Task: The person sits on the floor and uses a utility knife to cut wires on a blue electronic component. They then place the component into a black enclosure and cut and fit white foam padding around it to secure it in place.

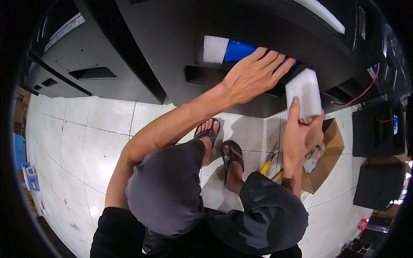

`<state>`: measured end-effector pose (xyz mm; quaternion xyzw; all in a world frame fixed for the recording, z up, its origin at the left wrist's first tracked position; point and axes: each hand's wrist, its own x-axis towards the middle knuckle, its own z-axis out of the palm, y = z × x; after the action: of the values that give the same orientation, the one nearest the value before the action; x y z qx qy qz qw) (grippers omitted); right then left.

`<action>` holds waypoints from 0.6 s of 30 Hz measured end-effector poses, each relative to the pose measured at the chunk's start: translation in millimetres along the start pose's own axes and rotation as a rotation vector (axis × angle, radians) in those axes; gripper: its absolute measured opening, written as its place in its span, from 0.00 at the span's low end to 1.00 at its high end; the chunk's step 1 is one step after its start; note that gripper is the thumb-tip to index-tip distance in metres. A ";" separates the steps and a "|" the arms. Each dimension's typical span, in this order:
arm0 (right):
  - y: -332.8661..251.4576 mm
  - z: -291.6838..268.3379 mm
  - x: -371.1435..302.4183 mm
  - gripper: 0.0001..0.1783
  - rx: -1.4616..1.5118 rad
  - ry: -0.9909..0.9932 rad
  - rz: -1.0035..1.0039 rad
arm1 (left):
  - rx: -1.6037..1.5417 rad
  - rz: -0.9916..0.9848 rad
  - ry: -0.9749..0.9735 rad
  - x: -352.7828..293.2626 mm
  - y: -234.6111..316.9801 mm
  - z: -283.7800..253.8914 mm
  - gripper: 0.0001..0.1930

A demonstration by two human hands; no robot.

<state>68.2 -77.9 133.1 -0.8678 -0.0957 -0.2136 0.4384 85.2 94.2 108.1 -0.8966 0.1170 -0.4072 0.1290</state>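
In front of me stands a large black cabinet (pixel 167 41) with a rectangular opening in its face. A blue block-shaped pack (pixel 241 50) sits in that opening, with a white foam piece (pixel 214 49) against its left end. My left hand (pixel 256 76) lies over the right part of the pack, fingers stretched out and their tips partly hidden at the opening. My right hand (pixel 304 133) is closed on a white foam block (pixel 303 91), thumb on its near face. The block is tilted and apart from the blue pack, just right of the opening.
On the tiled floor (pixel 107 137) by my right leg is an open cardboard box (pixel 329 161) with small items inside. A yellow-handled tool (pixel 265 166) lies beside it. More black cabinets (pixel 101 51) stand left. A red wire (pixel 371 88) hangs from an opening at right.
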 end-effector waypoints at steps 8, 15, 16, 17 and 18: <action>27.5 -6.5 -7.3 0.19 0.223 0.011 -0.066 | 0.018 -0.034 -0.069 8.3 9.8 3.0 0.36; 25.6 -19.7 -3.4 0.19 0.178 0.026 -0.142 | -0.096 -0.011 0.205 5.2 7.2 10.3 0.33; 24.8 -19.7 -3.3 0.19 0.147 0.015 -0.139 | -0.119 -0.010 0.200 3.0 5.9 9.0 0.32; 26.2 -18.7 -3.1 0.19 0.160 0.012 -0.145 | -0.142 -0.009 0.195 1.4 5.2 7.5 0.31; 28.1 -18.1 -2.0 0.19 0.173 0.009 -0.151 | -0.135 0.004 0.208 0.1 5.2 6.4 0.30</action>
<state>71.1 -109.1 121.5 -0.8161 -0.1768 -0.2408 0.4947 89.5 90.1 102.4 -0.8559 0.1586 -0.4890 0.0563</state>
